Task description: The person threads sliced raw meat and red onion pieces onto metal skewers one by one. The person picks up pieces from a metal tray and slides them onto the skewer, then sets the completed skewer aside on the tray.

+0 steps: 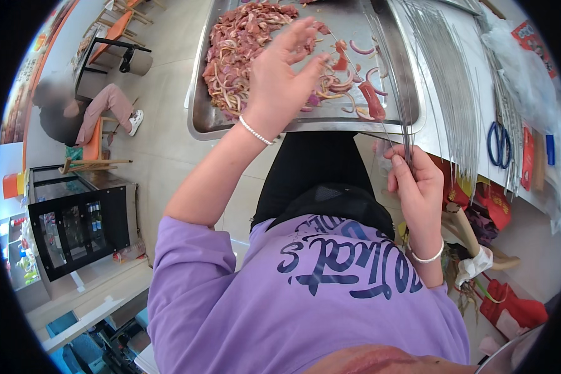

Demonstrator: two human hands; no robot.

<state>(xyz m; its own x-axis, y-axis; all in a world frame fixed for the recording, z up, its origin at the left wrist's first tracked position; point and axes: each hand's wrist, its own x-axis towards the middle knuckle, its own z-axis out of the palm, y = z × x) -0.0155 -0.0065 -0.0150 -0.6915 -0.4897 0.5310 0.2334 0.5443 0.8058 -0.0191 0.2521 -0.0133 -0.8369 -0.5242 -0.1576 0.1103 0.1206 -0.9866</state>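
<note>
My right hand grips the lower ends of several thin metal skewers at the tray's near right edge. One skewer slants up to the left and carries a long piece of raw meat; a smaller meat piece sits farther up it. My left hand hovers over the metal tray, thumb and fingers apart, with some motion blur. Its fingertips are near the skewer's far end, and I see nothing held in it. Under and behind it lies a heap of raw sliced meat with onion.
Right of the tray, many bare skewers lie on the white table beside blue-handled scissors and a clear plastic bag. Loose onion strips lie in the tray. At the left, a person sits near a black-framed display cabinet.
</note>
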